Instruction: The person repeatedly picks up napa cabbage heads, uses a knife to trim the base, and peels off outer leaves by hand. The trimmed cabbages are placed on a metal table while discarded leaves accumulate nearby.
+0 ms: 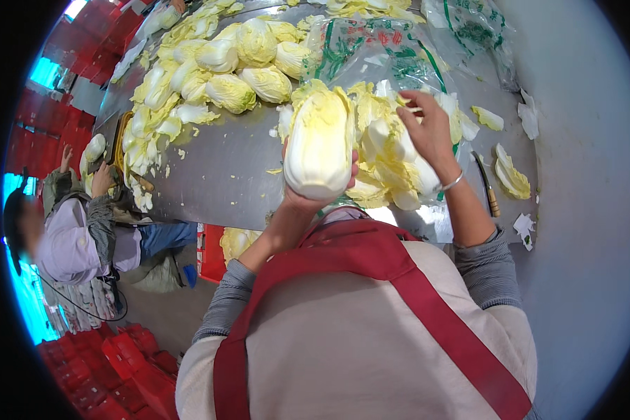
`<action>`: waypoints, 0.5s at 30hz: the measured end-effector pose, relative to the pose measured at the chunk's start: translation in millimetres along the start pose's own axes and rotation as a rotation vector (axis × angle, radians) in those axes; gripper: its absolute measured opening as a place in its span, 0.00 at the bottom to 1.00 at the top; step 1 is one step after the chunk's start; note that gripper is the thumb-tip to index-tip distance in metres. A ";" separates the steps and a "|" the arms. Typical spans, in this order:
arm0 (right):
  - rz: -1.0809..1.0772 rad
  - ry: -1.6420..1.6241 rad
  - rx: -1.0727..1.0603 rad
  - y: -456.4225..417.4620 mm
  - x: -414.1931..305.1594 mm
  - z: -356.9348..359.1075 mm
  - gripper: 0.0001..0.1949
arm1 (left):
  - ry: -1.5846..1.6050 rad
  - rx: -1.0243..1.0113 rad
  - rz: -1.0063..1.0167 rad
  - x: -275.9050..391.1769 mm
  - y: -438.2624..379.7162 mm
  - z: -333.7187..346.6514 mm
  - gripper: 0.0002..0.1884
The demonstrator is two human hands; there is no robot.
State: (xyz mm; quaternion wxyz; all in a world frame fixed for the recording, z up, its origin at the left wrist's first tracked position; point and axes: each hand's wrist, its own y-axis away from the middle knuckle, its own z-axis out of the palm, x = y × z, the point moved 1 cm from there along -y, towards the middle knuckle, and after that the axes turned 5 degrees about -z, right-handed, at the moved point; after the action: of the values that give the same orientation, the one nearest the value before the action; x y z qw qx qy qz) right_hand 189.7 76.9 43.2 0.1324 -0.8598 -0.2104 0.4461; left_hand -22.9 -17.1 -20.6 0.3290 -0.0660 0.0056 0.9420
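A trimmed head of napa cabbage (320, 144), pale and upright with its cut base towards me, rests in my left hand (310, 199). The fingers of that hand wrap around the base and its right side. My right hand (428, 128) is raised to the right of the cabbage, above a heap of loose cabbage leaves (386, 157). Its thumb and fingers are curled near a small yellow leaf scrap (408, 102); whether they grip it is not clear. Beneath the loose leaves lies a clear plastic bag (357, 47) with green and red print.
Several cabbage heads (231, 92) are piled on the steel table (226, 152) at the back left. To the right lie a knife with a wooden handle (487, 186) and a torn leaf (512, 173). A co-worker (79, 236) handles cabbage at left. Red crates (110, 373) stand below.
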 end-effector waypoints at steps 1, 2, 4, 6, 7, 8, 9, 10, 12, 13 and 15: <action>-0.036 -0.061 0.041 6.4 -10.0 1.9 0.12 | 0.066 0.070 0.004 0.8 -1.9 14.7 0.43; -0.061 -0.090 0.044 11.7 -18.7 2.9 0.11 | 0.053 0.073 0.026 3.3 -3.6 19.3 0.43; -0.133 -0.166 0.051 20.4 -34.7 7.1 0.09 | 0.030 0.080 0.078 6.3 -2.6 24.7 0.42; -0.198 -0.238 0.057 27.2 -47.1 8.8 0.07 | -0.040 0.008 0.074 7.9 -4.3 27.8 0.41; -0.165 -0.269 0.058 30.2 -53.1 9.3 0.07 | -0.076 -0.028 0.070 8.3 -5.3 29.8 0.40; -0.134 -0.302 0.059 33.1 -59.1 10.1 0.07 | -0.163 0.047 0.157 9.0 -5.7 32.8 0.38; -0.106 -0.334 0.058 34.7 -62.3 10.3 0.06 | -0.251 0.120 0.247 10.0 -6.4 38.3 0.37; -0.057 -0.376 -0.009 37.8 -58.7 11.3 0.10 | -0.338 0.194 0.339 10.9 -6.7 45.0 0.35; 0.077 -0.616 -0.008 34.6 -70.8 15.3 0.15 | -0.748 0.369 0.407 15.3 -8.6 64.1 0.33; 0.148 -0.732 -0.002 31.8 -75.6 14.8 0.18 | -0.953 0.455 0.431 16.9 -10.4 74.3 0.32; 0.208 -0.907 -0.053 23.1 -76.1 15.5 0.24 | -1.145 0.471 0.481 16.3 -8.5 94.6 0.35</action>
State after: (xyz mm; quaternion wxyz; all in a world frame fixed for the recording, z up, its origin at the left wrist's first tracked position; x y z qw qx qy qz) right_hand 143.5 20.7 79.0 -0.0405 -0.5976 -0.1709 0.7823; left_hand -41.7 4.8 71.4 0.0664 0.5216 0.0501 0.8491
